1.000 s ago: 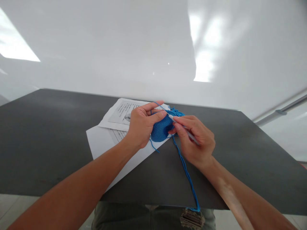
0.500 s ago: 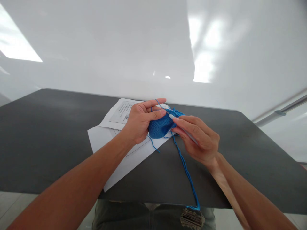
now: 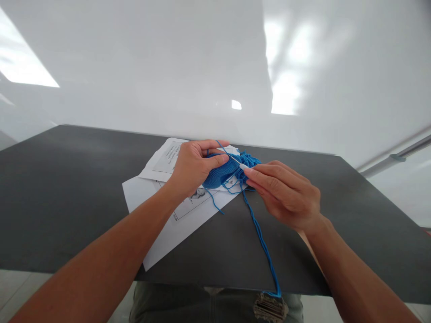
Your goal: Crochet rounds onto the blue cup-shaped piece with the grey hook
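A round blue crochet piece (image 3: 218,174) is pinched between the thumb and fingers of my left hand (image 3: 195,166). Blue yarn loops around those fingers, and the index finger stretches out with a strand over it. My right hand (image 3: 286,190) grips a crochet hook (image 3: 243,166) by its pale handle; the thin metal shaft points left to the edge of the piece near my left thumb. The hook's very tip is too small to make out. Just behind and beside the hook lies a tangled heap of blue yarn (image 3: 251,159).
Printed paper sheets (image 3: 161,237) lie under my hands on the dark table (image 3: 84,179). A doubled yarn strand (image 3: 261,235) runs to the table's front edge and hangs over it. A glossy white wall (image 3: 168,67) rises behind the table.
My right hand has drawn the hook slightly right, exposing more of its shaft. My left hand and the crochet piece have shifted a little left and tilted, uncovering more of the yarn heap.
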### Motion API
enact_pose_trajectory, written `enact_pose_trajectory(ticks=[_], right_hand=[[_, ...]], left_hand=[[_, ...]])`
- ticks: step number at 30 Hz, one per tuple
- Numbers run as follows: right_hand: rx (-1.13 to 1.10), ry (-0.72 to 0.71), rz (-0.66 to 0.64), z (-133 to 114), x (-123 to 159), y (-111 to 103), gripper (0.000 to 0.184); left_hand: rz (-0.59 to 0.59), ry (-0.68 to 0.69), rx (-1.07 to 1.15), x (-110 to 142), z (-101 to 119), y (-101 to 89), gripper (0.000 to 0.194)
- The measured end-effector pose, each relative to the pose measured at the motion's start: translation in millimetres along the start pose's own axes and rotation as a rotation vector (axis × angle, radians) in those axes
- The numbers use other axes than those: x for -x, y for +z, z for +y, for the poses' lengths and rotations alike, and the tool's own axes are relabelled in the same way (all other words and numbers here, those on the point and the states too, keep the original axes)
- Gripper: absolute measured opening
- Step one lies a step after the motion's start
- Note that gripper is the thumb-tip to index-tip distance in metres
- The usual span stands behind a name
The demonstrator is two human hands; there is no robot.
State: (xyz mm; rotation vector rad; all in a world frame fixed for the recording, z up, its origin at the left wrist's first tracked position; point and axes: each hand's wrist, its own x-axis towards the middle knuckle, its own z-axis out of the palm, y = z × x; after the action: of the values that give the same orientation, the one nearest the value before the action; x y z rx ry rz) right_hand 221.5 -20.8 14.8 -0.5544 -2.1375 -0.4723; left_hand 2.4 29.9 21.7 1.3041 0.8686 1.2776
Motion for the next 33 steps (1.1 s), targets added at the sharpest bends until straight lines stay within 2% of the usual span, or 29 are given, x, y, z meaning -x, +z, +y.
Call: enact_pose_trajectory(ticks=[4, 7, 10, 12, 15, 17, 19, 21, 23, 28, 33], right_hand=[[0.004, 0.005, -0.041, 1, 0, -4, 0.037], [-0.028, 0.026, -0.048, 1, -1, -8, 0.037], [-0.157, 0.144, 0.003, -1, -3, -11, 0.032], [-0.313, 0.328, 0.052, -3, -3, -10, 0.025], [-0.647, 0.732, 0.182, -4, -1, -2, 0.01], [-0.891, 0.964, 0.281, -4, 2, 8, 0.017], [-1.079, 1.09, 0.35, -5, 3, 19, 0.023], [-1.175, 1.119, 0.38, -8, 4, 29, 0.023], [-1.158, 1.072, 0.378, -12, 2, 36, 0.02], [-0.832, 0.897, 0.346, -20, -3, 38, 0.02], [-0.919, 0.95, 0.313, -20, -3, 37, 0.022]], left_hand=[[-0.018, 0.098, -0.209, 0, 3, -2.6, 0.037], [-0.021, 0.172, -0.352, 0, 6, -4.0, 0.023], [-0.039, 0.201, -0.352, -1, 7, -5.6, 0.012], [-0.052, 0.196, -0.329, -1, 6, -6.4, 0.011], [-0.064, 0.187, -0.297, 0, 3, -5.4, 0.01], [-0.069, 0.168, -0.251, 1, 1, -2.9, 0.014], [-0.066, 0.13, -0.182, 3, -1, 0.8, 0.023], [-0.067, 0.094, -0.132, 6, -3, 4.5, 0.033], [-0.065, 0.077, -0.112, 8, -4, 7.1, 0.039], [-0.033, 0.067, -0.084, 9, -8, 9.0, 0.051], [-0.033, 0.051, -0.084, 10, -5, 10.1, 0.069]])
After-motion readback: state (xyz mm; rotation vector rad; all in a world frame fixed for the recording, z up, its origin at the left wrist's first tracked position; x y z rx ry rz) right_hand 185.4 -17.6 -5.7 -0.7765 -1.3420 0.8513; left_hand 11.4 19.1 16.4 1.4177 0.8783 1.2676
